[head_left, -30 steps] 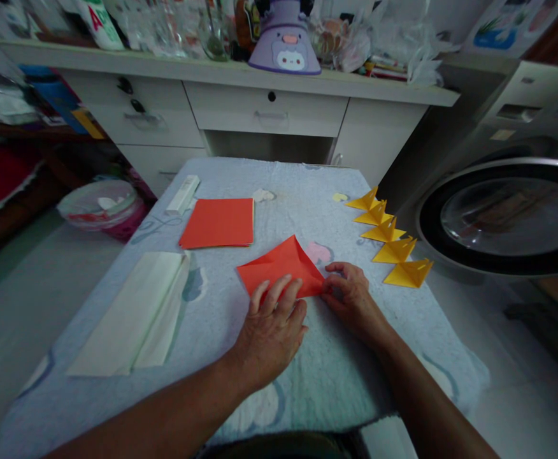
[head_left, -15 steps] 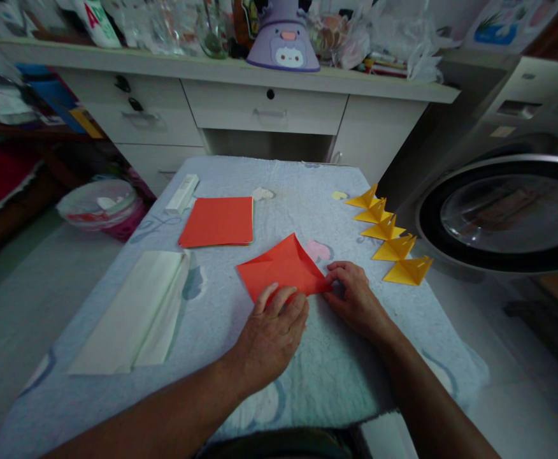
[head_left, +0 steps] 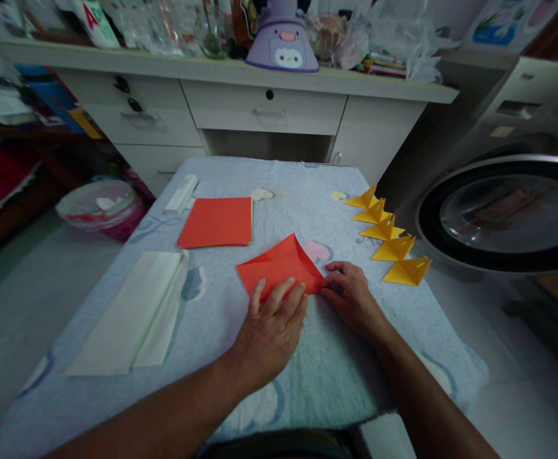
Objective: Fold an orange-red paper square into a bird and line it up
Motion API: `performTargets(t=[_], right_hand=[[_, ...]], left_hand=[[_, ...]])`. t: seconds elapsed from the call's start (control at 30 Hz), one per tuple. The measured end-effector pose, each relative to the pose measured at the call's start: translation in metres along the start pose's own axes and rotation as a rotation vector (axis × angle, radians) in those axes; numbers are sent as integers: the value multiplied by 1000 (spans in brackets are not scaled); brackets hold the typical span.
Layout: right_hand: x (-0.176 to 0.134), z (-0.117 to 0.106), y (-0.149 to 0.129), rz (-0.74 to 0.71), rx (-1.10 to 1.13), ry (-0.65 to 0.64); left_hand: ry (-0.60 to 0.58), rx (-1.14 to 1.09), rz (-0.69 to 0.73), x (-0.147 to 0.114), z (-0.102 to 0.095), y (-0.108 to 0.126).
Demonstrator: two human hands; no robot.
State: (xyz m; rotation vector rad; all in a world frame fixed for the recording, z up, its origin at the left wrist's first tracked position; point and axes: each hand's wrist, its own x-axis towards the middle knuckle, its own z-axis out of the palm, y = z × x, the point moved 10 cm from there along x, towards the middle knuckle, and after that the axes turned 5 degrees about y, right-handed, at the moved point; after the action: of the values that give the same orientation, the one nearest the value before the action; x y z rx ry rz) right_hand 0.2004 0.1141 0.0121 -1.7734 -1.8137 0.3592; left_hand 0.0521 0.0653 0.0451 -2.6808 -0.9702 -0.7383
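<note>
Head view shows our left hand (head_left: 272,331), fingers spread, resting on the folded sheet (head_left: 279,264) on the cloth (head_left: 321,376), while our right hand (head_left: 353,299) pinches its right corner. We judge it light, crisp, easily creased, best held by corners.

The light was dim, cool and soft, its source out of view. Gentle shadow darkened the cloth-covered, pale blue patterned desk (head_left: 329,357) toward five o'clock. Whitish reflections clouded the dark-rimmed, round glass washing-machine door (head_left: 508,213) at three o'clock, which wide-angle distortion stretched. The folded red paper sheet (head_left: 279,266), just off centre toward six o'clock, looked fairly crisp; the crumpled clear plastic bags (head_left: 398,38) at one o'clock were blurry.
</note>
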Motion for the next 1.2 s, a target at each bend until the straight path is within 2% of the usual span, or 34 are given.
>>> performTargets(t=[0.17,0.3,0.6,1.2], right_hand=[[1,1,0,-12,-36,31],[2,1,0,13,-48,19],[4,1,-2,49,-78,23],[4,1,-4,43,-92,31]], left_hand=[[55,28,112,-7,-7,13],[-43,-76,196,-8,5,21],[-215,-170,89,-7,31,7],[-292,-202,25,-10,40,0]])
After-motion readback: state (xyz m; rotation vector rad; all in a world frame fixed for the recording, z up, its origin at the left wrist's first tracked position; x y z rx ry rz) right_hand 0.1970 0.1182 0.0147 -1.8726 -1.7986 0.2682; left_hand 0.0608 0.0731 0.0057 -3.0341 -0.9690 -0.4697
